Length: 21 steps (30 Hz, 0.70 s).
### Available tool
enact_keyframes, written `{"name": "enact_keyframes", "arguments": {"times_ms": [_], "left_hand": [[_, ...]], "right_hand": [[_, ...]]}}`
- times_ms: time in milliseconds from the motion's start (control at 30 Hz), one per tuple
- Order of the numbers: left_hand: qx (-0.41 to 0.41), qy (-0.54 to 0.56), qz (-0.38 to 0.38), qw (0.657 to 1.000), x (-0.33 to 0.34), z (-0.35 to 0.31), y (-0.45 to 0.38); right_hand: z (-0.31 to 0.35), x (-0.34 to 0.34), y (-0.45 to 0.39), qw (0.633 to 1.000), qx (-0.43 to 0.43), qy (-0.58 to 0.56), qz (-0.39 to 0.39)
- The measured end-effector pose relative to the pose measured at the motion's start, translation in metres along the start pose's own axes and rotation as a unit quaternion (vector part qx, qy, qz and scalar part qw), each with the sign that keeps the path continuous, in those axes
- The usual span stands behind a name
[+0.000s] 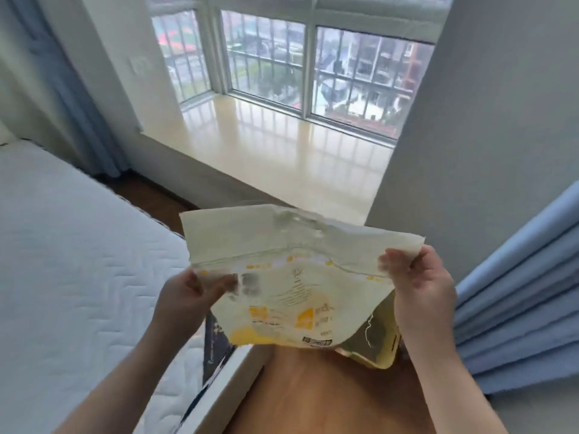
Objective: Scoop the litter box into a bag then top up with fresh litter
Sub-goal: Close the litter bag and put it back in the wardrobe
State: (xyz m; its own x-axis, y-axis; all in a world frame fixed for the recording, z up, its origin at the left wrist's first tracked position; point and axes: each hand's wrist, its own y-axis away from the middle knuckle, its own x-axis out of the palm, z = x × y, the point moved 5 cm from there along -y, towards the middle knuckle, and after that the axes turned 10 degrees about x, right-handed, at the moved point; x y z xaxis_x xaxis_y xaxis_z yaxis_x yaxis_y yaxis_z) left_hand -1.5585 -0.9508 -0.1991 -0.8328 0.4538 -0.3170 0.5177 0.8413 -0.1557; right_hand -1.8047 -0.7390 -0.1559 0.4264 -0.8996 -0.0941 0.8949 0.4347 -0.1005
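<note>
- I see both hands raised in front of me, holding a pale yellow litter bag point(291, 296) up in the air above the wooden floor point(316, 393).
- My left hand point(188, 296) pinches the bag's left edge just below the seal strip, thumb on the near face and fingers behind it.
- My right hand point(416, 277) pinches the right top corner, fingers curled round the edge of the flap.
- The bag's top flap stands up and bends away from me; its printed face, with yellow blocks and small text, is turned toward me. The print is too blurred to read.
- The bag's lower right corner sags open-looking and darker; I cannot tell what is inside.
- A white quilted mattress point(69, 261) lies to the left, blue curtains point(513, 308) hang at the right, and a bay window sill point(282, 151) lies ahead beneath barred windows point(266, 57).
</note>
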Motion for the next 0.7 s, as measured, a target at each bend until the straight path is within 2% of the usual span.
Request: {"name": "enact_keyframes", "arguments": {"times_ms": [100, 233, 300, 367, 467, 533, 600, 700], "left_hand": [[0.032, 0.004, -0.033, 0.999, -0.062, -0.043, 0.015], [0.088, 0.045, -0.089, 0.991, -0.138, -0.089, 0.035], [0.134, -0.011, -0.124, 0.983, -0.17, -0.114, 0.048], [0.202, -0.132, -0.14, 0.96, -0.19, -0.145, 0.065], [0.301, -0.305, -0.069, 0.901, -0.19, -0.179, 0.085], [0.311, -0.378, -0.007, 0.872, -0.184, -0.186, 0.094], [0.285, -0.386, 0.031, 0.877, -0.179, -0.193, 0.103], [0.254, -0.353, 0.039, 0.9, -0.176, -0.202, 0.121]], "right_hand": [[0.062, 0.015, 0.028, 0.999, -0.041, 0.001, -0.005], [0.116, 0.039, 0.067, 0.997, -0.073, -0.019, 0.033], [0.13, 0.049, 0.083, 0.996, -0.076, -0.022, 0.049], [0.14, 0.056, 0.098, 0.995, -0.072, -0.025, 0.068], [0.149, 0.062, 0.119, 0.992, -0.058, -0.034, 0.103], [0.151, 0.062, 0.13, 0.989, -0.045, -0.053, 0.127], [0.153, 0.06, 0.14, 0.985, -0.03, -0.065, 0.155], [0.156, 0.053, 0.153, 0.975, -0.009, -0.079, 0.206]]}}
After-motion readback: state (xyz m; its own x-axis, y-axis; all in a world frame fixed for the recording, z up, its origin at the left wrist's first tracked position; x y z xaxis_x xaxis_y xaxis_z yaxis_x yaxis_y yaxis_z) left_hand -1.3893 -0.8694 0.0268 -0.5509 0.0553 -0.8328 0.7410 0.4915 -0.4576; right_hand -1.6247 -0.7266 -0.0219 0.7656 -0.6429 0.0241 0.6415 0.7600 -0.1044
